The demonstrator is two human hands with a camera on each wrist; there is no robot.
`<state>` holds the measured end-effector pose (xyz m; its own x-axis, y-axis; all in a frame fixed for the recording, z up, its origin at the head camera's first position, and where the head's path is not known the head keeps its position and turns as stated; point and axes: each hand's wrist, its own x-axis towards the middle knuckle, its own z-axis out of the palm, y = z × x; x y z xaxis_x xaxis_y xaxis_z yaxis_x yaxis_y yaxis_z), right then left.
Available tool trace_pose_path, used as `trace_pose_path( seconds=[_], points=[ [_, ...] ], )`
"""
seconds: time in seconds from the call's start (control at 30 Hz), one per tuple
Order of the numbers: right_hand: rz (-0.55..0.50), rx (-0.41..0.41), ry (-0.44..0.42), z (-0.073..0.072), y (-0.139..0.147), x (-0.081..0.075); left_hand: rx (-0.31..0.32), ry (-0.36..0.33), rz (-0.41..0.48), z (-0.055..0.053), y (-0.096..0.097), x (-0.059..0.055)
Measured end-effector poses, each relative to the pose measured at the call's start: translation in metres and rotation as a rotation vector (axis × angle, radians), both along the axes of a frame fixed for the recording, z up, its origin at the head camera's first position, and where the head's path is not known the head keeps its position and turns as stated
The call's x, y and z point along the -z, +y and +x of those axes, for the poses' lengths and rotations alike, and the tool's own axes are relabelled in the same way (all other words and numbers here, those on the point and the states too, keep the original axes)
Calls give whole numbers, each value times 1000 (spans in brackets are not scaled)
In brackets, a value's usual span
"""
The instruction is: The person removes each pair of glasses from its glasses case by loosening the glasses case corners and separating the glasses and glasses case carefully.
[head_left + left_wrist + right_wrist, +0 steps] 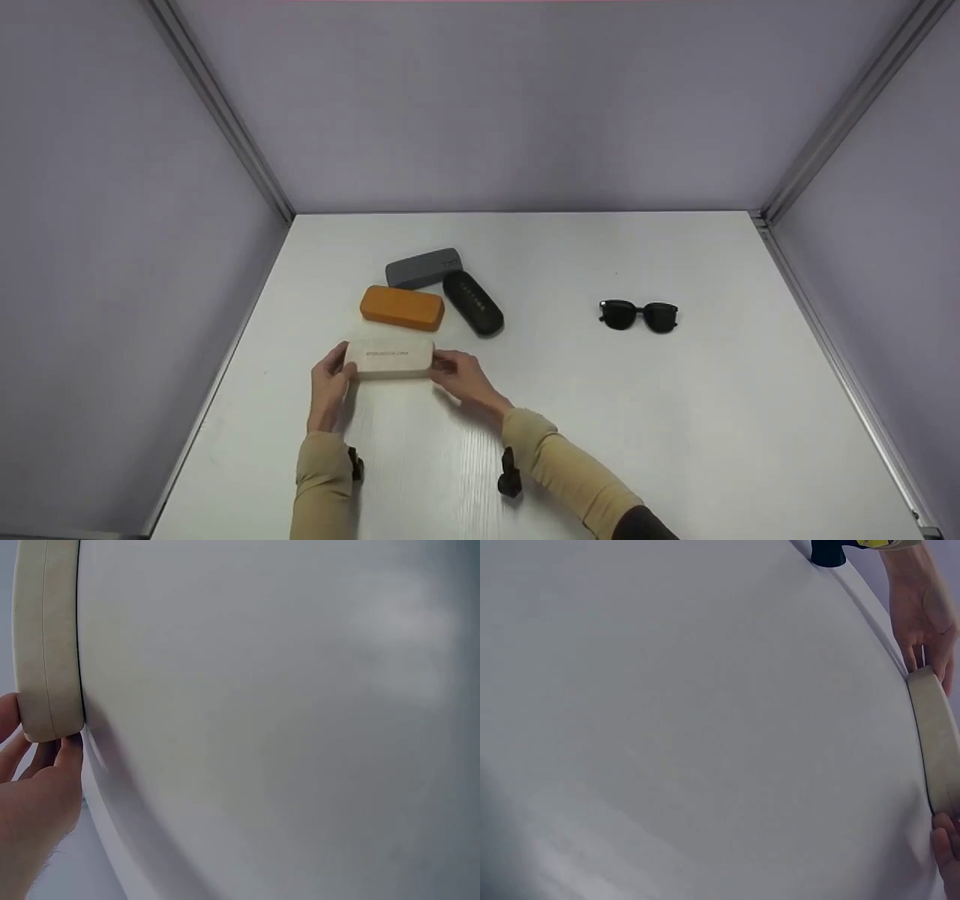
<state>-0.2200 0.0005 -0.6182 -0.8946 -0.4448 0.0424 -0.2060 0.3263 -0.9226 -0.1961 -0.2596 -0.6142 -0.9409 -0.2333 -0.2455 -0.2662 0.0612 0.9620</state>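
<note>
A cream-white glasses case [390, 360], closed and with small lettering on its lid, lies flat in front of the person. My left hand [328, 386] grips its left end, thumb at the near edge and fingers round the end. At the opposite end, my right hand [466, 381] holds the case between thumb and fingers. In the left wrist view, the seam along the side of the case [46, 637] shows, with the left fingertips [71, 750] against its end. The right wrist view has both hands at the two ends of the case [936, 739].
Just beyond are an orange glasses case [402, 307], a grey one [424, 268] and a black one [473, 303], grouped close together. Black sunglasses [639, 316] lie to the right on the white table [675, 427]. Grey panels [525, 105] enclose the table at the back and sides.
</note>
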Motion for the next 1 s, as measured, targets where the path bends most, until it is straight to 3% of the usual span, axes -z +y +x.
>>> trace_pose_path(
  seconds=[0.3,0.47,0.63,0.8,1.0],
  points=[
    [-24,-74,-86,0,-12,-4,-41,7,-39,-2,-8,3],
    [-52,-27,-142,1,-5,-4,-49,41,-94,-2,-5,2],
    [-129,152,-89,-3,12,2,-122,123,-166,-5,15,-3],
    [-153,399,-50,-9,30,4,-155,271,-276,-9,49,-11],
    [-130,569,-46,-16,42,7,-174,411,-284,-17,89,-14]
  ],
)
